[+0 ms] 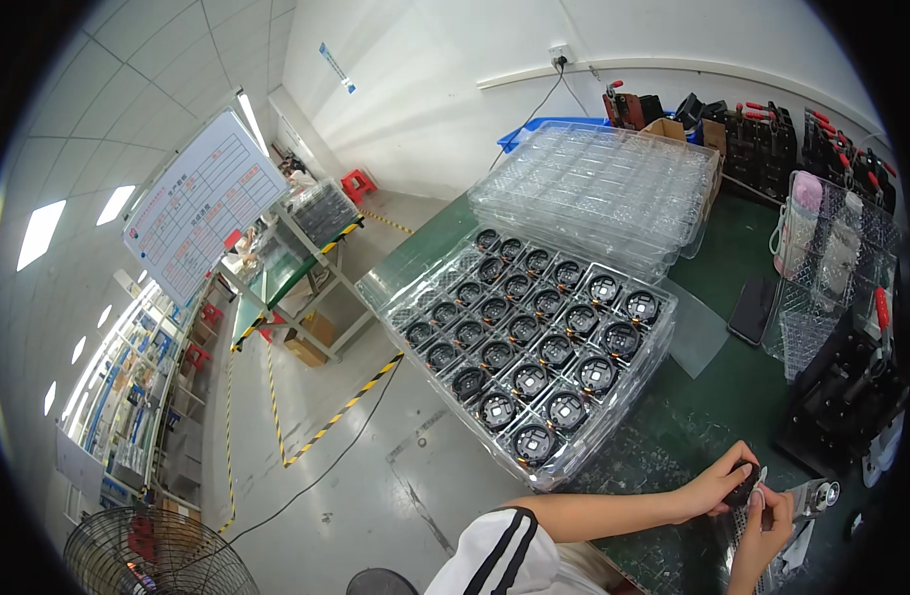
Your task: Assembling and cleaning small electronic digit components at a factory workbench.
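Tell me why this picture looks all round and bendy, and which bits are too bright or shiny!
Head view: a fisheye lens leaves black corners and curves the white strip on the wall; head view: the ceiling light is washed-out white; head view: glare sparkles on the stacked clear trays; head view: the dark part being held is too small to show much detail.

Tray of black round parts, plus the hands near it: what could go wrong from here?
1. The tray sits along the edge of the table, with floor showing beside it; a hard bump might tip it.
2. The left forearm passes close to the tray's near corner; a stray elbow could jostle the uncovered round parts.
3. The left hand holds a black piece; a loose grip might drop it.
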`<state>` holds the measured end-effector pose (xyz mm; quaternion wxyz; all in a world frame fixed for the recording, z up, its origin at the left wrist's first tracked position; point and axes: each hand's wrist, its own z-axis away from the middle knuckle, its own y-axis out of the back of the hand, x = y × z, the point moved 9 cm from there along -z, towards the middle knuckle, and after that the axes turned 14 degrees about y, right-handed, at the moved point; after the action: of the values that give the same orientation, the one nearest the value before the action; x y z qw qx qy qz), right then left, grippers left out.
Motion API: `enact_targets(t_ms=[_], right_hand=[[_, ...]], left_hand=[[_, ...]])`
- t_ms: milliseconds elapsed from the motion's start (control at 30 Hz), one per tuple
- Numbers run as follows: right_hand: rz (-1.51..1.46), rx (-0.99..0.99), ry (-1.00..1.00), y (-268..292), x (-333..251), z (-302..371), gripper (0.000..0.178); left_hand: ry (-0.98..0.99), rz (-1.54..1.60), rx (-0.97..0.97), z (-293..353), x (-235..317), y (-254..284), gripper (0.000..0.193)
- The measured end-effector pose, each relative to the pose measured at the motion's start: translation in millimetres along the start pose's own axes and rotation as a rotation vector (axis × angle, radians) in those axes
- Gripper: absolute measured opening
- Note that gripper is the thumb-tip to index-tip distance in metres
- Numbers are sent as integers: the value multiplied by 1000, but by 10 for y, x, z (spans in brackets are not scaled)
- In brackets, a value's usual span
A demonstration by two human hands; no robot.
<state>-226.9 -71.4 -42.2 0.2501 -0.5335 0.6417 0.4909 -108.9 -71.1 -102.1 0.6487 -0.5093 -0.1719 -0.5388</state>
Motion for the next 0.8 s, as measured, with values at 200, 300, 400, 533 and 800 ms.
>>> enact_targets(t_ms=[200,300,400,533,800], right_hand=[[-47,-11,99,-6,23,0,7],[-71,80,88,88,34,-1,7],[-30,3,5,23,41,48,7],[17,13,156,16,-59,24,5],[10,9,126,-20,-120,2,4]], left_hand=[[-28,-24,16,14,29,-15,11],[-24,-47,-17,61,29,-94,11],[-7,-25,17,45,30,-20,12],[-14,-14,6,41,34,-20,11],[9,-60,37,67,63,2,13]])
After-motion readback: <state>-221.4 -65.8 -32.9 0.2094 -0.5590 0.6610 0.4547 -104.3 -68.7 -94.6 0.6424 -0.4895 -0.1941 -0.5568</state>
